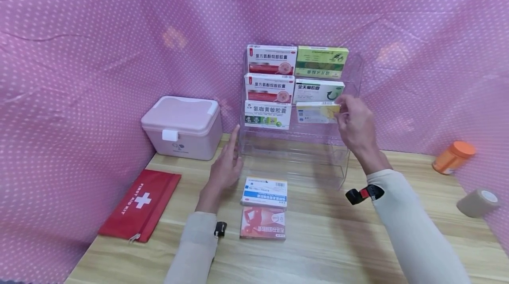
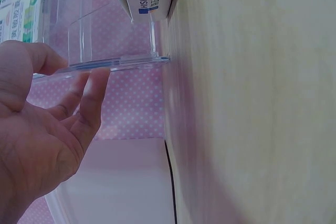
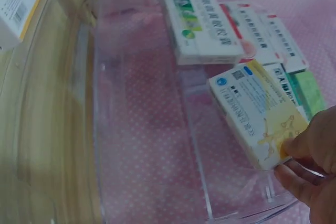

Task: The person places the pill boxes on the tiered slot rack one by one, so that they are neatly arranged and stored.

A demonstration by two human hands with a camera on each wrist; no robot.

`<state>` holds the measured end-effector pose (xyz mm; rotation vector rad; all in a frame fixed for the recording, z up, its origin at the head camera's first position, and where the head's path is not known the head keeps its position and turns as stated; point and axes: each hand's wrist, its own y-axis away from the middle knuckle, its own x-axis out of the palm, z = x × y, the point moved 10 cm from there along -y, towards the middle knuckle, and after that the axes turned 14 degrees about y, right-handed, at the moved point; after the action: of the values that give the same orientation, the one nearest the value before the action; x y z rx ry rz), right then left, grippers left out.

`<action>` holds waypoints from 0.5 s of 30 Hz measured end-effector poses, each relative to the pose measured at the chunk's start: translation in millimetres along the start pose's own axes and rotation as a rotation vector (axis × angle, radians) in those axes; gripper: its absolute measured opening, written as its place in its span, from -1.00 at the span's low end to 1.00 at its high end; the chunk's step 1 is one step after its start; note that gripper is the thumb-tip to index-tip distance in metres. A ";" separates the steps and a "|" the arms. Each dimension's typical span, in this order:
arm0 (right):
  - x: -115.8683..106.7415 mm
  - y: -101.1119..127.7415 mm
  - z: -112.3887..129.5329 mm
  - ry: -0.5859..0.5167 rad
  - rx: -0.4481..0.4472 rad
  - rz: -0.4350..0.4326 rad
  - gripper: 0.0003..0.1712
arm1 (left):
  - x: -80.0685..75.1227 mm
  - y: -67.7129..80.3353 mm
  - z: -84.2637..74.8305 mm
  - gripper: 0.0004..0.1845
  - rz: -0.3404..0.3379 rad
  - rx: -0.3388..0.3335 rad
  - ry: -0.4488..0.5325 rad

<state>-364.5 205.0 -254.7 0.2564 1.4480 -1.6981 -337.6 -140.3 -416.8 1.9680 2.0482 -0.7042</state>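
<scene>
— Nearest the lens: two cream sleeves, and between them a red box (image 1: 263,228) flat on the worktop (image 1: 326,248), with a white-and-blue box (image 1: 264,192) touching its far edge.

— And the right hand (image 1: 355,126)?

— Raised at the clear acrylic rack (image 1: 346,160), fingertips (image 3: 296,174) pinching the right end of a yellow-and-white box (image 1: 318,112). Grip closed on that box, which sits in the third tier, right side, just beside a green-and-white box (image 1: 267,114) on its left.

— Left hand (image 1: 226,167)?

— Flat and relaxed, fingers (image 2: 89,103) straight against the rack's left side wall, near its front bottom corner. Holding nothing.

— Room to move?

— Bottom tier of the rack bare, open at the front. Upper tiers filled edge to edge: two red-and-white boxes (image 1: 271,59) stacked left, two green ones right. Bare worktop ahead of the rack on the right, out to an orange-capped bottle (image 1: 453,157) and a tan bandage roll (image 1: 478,202) near the right edge. On the left, pink case (image 1: 183,127) close to the rack, red first-aid pouch (image 1: 140,204) by the worktop's left edge.
</scene>
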 end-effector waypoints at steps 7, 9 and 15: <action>20.2 4.1 0.3 0.063 -0.010 0.098 -0.71 | -0.3 -0.6 0.8 0.23 -0.005 -0.004 0.004; 24.0 4.7 0.9 0.091 -0.005 0.127 -0.73 | -0.1 -0.9 0.9 0.23 -0.004 -0.004 0.005; 35.1 9.7 1.7 0.199 0.031 0.242 -0.76 | 1.3 -2.3 3.1 0.24 0.001 -0.009 0.010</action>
<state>-378.2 187.5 -283.6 0.6078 1.4685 -1.5318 -340.5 -140.7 -419.7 1.9713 2.0530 -0.6842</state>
